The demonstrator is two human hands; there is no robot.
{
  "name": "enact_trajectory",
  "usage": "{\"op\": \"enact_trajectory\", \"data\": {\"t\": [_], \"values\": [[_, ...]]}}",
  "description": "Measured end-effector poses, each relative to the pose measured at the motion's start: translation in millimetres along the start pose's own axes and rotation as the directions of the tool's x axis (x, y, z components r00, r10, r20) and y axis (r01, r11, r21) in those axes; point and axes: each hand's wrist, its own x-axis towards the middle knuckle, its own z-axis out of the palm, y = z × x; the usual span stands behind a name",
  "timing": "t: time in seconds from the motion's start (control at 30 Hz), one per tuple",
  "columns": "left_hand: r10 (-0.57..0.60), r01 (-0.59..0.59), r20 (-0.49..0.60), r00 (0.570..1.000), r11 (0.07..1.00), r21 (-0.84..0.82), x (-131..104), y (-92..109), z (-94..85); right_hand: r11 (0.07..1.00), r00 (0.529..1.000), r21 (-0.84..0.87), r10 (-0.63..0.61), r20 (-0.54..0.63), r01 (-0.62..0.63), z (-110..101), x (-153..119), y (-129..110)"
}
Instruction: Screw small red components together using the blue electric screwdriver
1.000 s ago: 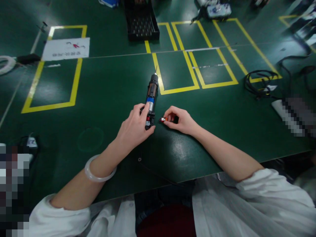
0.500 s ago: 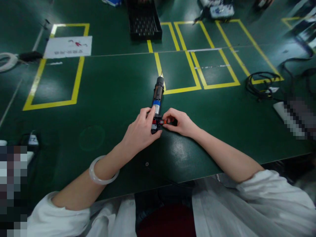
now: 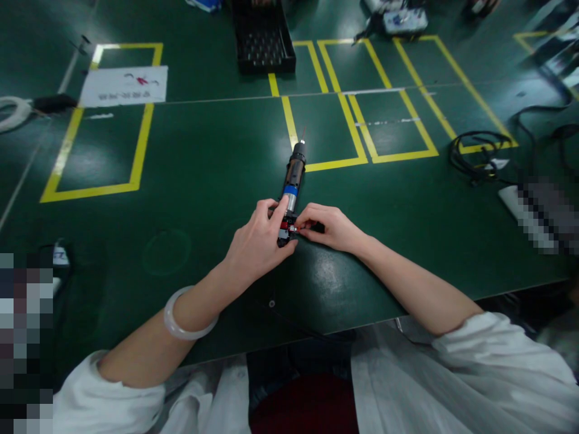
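Observation:
A slim electric screwdriver (image 3: 294,175), black and brown with a blue band and silver section, lies over the green table with its thin bit pointing away from me. My left hand (image 3: 260,238) is closed around its near end, where red and grey inner parts show. At the right side of that end, my right hand (image 3: 328,226) pinches something small; part of it looks red, but the fingertips mostly hide it.
A black tray (image 3: 268,63) stands at the back. A white sheet (image 3: 124,86) lies at the left, near a white cable coil (image 3: 15,114). Yellow tape (image 3: 337,164) marks the green table (image 3: 212,144). On the right is a black cable coil (image 3: 479,150).
The screwdriver's tip has swung slightly to the right, and its near end has come a little toward me. Both hands keep nearly the same place and grip.

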Motion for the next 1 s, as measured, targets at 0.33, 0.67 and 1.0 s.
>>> {"op": "enact_trajectory", "data": {"t": [0.33,0.67,1.0], "values": [[-0.007,0.012,-0.057,0.998,0.997,0.081,2.3,-1.0,3.3,0.999,0.996,-0.001,0.054,-0.068,-0.054,3.1,0.2,-1.6],[-0.019,0.035,-0.087,0.996,0.984,0.177,5.4,1.4,1.4,0.998,0.997,0.009,0.055,-0.055,-0.055,3.3,0.7,-1.4],[-0.115,0.128,-0.068,0.991,0.958,0.255,-3.6,-40.7,-15.4,0.998,0.995,0.000,0.069,-0.077,-0.069,-0.6,-0.9,2.7]]}}
